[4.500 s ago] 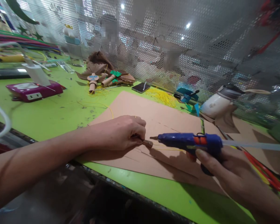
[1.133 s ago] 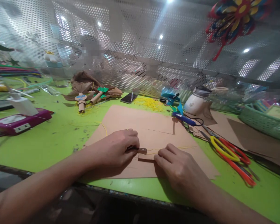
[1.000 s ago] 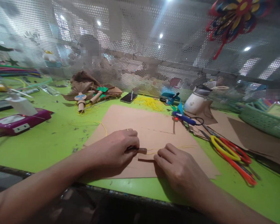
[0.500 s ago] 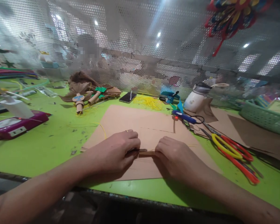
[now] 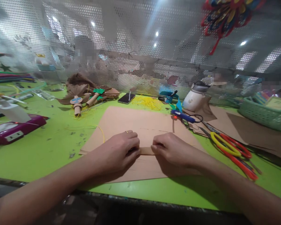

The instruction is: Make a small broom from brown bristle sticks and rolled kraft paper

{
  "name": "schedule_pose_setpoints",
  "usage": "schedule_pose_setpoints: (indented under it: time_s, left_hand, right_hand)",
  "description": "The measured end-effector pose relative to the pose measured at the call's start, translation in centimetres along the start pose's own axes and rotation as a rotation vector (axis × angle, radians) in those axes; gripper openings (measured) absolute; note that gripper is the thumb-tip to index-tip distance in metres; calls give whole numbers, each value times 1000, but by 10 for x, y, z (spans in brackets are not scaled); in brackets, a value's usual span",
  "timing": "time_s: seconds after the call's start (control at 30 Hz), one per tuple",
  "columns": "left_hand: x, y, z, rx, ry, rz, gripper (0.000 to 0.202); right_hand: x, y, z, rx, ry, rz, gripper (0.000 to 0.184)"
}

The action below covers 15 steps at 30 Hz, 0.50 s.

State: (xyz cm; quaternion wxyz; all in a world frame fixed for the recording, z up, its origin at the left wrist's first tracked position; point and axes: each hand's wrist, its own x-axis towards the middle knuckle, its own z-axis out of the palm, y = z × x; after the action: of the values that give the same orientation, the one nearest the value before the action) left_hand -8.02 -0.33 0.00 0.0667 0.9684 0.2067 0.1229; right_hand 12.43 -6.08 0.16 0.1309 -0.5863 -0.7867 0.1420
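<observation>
Both hands meet over the near middle of the brown card sheet (image 5: 140, 120), which lies flat on the green table (image 5: 49, 143). Between them is a small strip of brown paper (image 5: 146, 151), resting on the sheet. My left hand (image 5: 118, 153) has thumb and forefinger pinched on the strip's left end, the other fingers curled in. My right hand (image 5: 172, 150) pinches the right end the same way. Only the short middle stretch of the strip shows; both ends are hidden under the fingertips.

I judge the strip to be very light, thin and soft. It would crease or tear under a hard pull and bend if held at one end only. The two ends look like the best places to hold it, with light, even pressure.

A blue glue gun (image 5: 184, 117) and yellow-and-red-handled scissors (image 5: 227, 148) lie to the right, well apart from the hands.
</observation>
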Motion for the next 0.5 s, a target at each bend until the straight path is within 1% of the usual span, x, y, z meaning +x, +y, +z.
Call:
schedule_pose_setpoints:
  time_s: [0.13,0.2,0.3,0.37,0.4,0.5]
  left_hand:
    - [2,-2,-1,-24,-13,11,21]
    - [1,-2,-1,-39,-11,-5,20]
    - [0,-1,1,-58,40,-99,9]
    - [-1,1,1,-56,80,-124,5]
    - [-2,2,1,-47,84,-100,6]
    - [-2,3,0,21,45,74,16]
  right_hand:
    - [1,5,3,74,12,2,20]
    - [1,5,4,94,26,-1,18]
    - [0,5,5,98,40,0,18]
    - [0,5,5,103,30,1,17]
    - [0,5,4,108,29,1,18]
    - [1,5,3,141,36,14,18]
